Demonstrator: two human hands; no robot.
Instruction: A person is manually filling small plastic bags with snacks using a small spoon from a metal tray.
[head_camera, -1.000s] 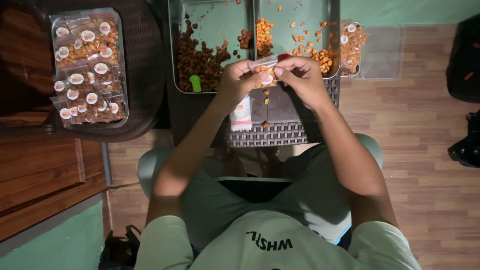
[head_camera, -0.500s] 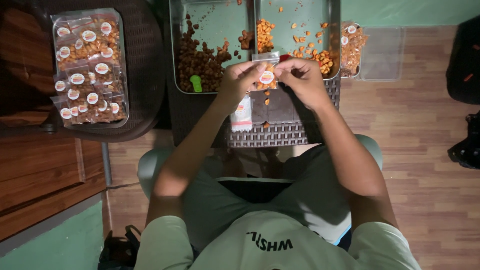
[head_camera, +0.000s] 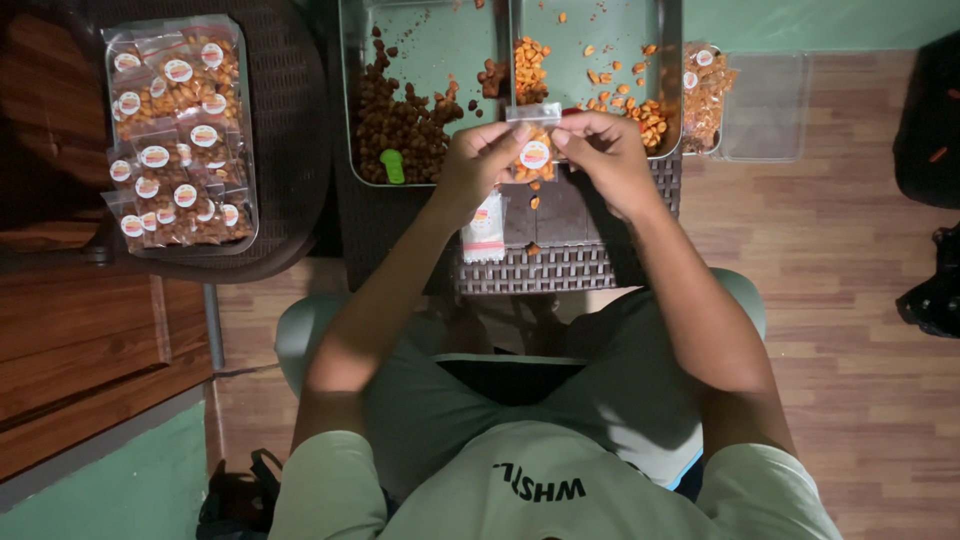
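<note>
A small clear bag (head_camera: 533, 148) of orange nuts with a round sticker is pinched between both hands above a dark woven table (head_camera: 545, 265). My left hand (head_camera: 475, 165) grips its left edge and my right hand (head_camera: 607, 160) grips its right edge near the top. The bag stands upright with its open strip upward. Just beyond the hands sit two metal trays: the left tray (head_camera: 430, 40) holds dark brown nuts and a green scoop (head_camera: 391, 166), the right tray (head_camera: 610, 40) holds orange nuts.
A clear tub (head_camera: 178, 135) of several filled, stickered bags rests on a dark chair at the left. An empty small bag (head_camera: 484, 228) lies on the table under my left wrist. Another filled bag (head_camera: 703, 90) and a clear tub (head_camera: 765, 105) sit at right, over wooden floor.
The bag has turned from tilted to upright between my fingers, with its sticker now facing me. Both hands stayed in about the same place.
</note>
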